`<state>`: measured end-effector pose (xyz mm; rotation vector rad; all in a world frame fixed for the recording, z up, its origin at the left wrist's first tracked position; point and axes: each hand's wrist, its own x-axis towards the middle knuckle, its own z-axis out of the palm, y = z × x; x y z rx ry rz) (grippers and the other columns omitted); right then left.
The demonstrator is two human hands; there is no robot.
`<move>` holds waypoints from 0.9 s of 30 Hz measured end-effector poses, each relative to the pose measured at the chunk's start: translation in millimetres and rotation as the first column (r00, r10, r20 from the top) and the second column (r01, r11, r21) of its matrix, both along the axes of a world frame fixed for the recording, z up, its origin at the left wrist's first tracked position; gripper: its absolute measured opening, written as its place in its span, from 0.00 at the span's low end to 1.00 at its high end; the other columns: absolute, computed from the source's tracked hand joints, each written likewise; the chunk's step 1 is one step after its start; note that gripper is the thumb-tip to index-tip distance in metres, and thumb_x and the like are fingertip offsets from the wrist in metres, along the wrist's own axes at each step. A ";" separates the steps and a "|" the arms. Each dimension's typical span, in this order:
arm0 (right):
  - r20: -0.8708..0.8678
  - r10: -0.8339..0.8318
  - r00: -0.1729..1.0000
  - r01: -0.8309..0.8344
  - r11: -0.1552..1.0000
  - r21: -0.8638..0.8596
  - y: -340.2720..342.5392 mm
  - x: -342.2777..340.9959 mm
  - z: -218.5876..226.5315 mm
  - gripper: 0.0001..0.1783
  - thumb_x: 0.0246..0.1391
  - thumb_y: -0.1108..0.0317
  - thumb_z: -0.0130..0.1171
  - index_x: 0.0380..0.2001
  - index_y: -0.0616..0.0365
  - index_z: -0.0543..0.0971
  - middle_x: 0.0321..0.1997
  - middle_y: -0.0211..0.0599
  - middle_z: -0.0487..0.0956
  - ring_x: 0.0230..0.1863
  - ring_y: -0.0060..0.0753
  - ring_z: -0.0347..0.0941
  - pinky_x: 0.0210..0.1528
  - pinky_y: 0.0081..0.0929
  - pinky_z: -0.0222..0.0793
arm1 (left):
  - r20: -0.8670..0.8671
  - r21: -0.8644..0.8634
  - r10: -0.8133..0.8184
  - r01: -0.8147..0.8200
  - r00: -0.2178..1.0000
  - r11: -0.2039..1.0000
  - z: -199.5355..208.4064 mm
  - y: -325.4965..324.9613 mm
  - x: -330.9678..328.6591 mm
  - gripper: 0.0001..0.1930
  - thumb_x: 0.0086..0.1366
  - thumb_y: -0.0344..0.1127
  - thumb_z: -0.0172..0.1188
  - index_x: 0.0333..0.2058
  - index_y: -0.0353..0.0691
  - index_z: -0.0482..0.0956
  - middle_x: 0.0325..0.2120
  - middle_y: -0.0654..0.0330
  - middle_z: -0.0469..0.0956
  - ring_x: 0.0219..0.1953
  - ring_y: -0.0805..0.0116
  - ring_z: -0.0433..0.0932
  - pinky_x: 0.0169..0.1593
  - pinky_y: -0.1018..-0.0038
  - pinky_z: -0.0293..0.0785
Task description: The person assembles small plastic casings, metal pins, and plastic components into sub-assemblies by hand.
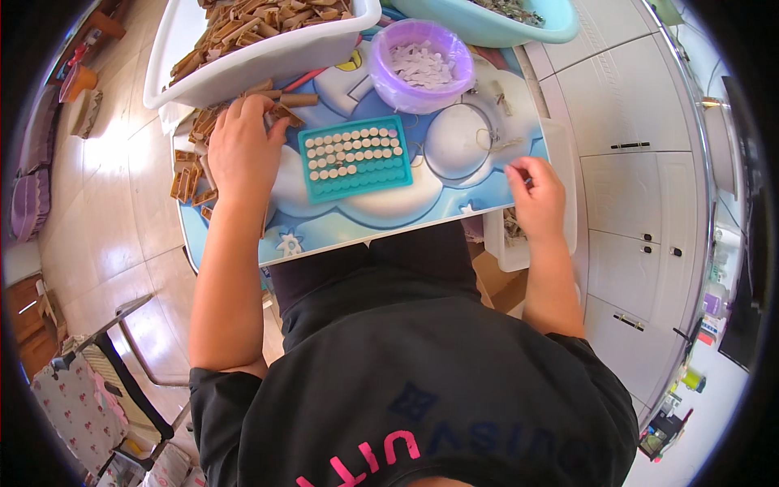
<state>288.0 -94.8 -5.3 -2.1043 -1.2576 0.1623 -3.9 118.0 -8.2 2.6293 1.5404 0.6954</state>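
Note:
My left hand (241,150) lies on a pile of small brown wooden pieces (195,174) at the left edge of a small blue and white table (454,183); its fingers curl over the pieces. My right hand (535,195) is at the table's right edge with fingertips pinched together on something too small to make out. Between the hands sits a teal tray (355,158) with rows of round holes, its upper rows filled with pale round pieces.
A white tub (268,53) full of brown wooden pieces stands at the back left. A purple bowl (422,69) holds small white pieces. A light blue basin (495,20) is behind it. A white bin (519,247) hangs at the table's right. White cabinets (641,162) are right.

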 end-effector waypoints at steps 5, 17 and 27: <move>-0.009 0.078 0.997 -0.078 0.996 0.034 26.8 -12.4 -3.6 0.05 0.49 0.72 0.59 0.32 0.58 0.76 0.32 0.36 0.76 0.31 0.35 0.74 0.34 0.27 0.69 | 0.202 -0.194 0.077 -0.037 0.976 0.980 6.7 -11.0 3.4 0.09 0.55 0.34 0.60 0.34 0.41 0.74 0.31 0.59 0.78 0.35 0.60 0.77 0.39 0.67 0.72; 0.276 -0.089 0.957 0.103 0.994 -0.038 87.4 44.7 -5.5 0.12 0.49 0.62 0.61 0.36 0.54 0.77 0.39 0.38 0.76 0.40 0.41 0.74 0.41 0.34 0.69 | 0.732 -0.582 0.524 0.800 0.436 0.147 27.0 -94.6 -14.2 0.09 0.59 0.22 0.55 0.39 0.36 0.71 0.34 0.56 0.77 0.38 0.67 0.78 0.41 0.75 0.76; -0.294 -0.061 0.954 0.069 0.997 0.018 91.0 59.5 1.9 0.11 0.50 0.67 0.62 0.35 0.61 0.76 0.32 0.33 0.77 0.33 0.24 0.73 0.37 0.21 0.68 | 0.491 -0.499 0.628 0.786 0.603 -0.364 19.9 -123.9 4.5 0.12 0.64 0.26 0.45 0.45 0.34 0.73 0.35 0.58 0.74 0.34 0.69 0.78 0.41 0.72 0.78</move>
